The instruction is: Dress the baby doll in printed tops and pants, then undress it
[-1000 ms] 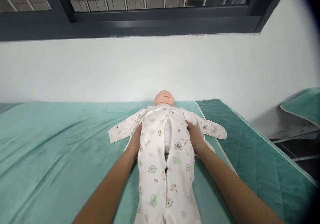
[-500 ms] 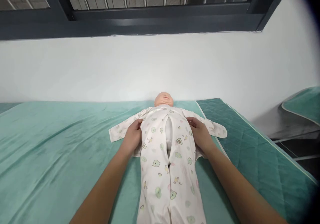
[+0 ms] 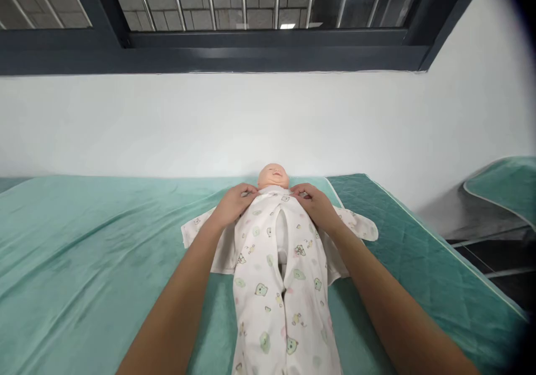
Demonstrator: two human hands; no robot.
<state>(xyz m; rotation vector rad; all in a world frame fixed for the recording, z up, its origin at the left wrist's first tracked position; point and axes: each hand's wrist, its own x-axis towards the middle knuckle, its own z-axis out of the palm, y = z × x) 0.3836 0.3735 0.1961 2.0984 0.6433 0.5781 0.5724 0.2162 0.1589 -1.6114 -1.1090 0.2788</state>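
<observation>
A baby doll [image 3: 273,175] lies on its back, its head toward the wall. White patterned baby clothes [image 3: 268,291] cover it, with a split down the middle of the trousers and long sleeves spread to both sides. My left hand [image 3: 235,205] is at the doll's shoulder on the left, thumb and fingers closed on the cloth near the neck. On the other shoulder, my right hand [image 3: 316,205] pinches the cloth in the same way. The fingertips are partly hidden, and the trouser legs run out of the lower edge of view.
Under the doll is a light green sheet [image 3: 104,252] with wrinkles at left. A darker quilted green mat [image 3: 419,274] lies to the right. Behind stands a white wall [image 3: 209,124] below a dark-framed window [image 3: 251,57] with bars. Another green pad edge [image 3: 506,188] shows at far right.
Both hands have moved up from the sides of the doll's torso to its shoulders by the neck. The head view has tilted slightly upward.
</observation>
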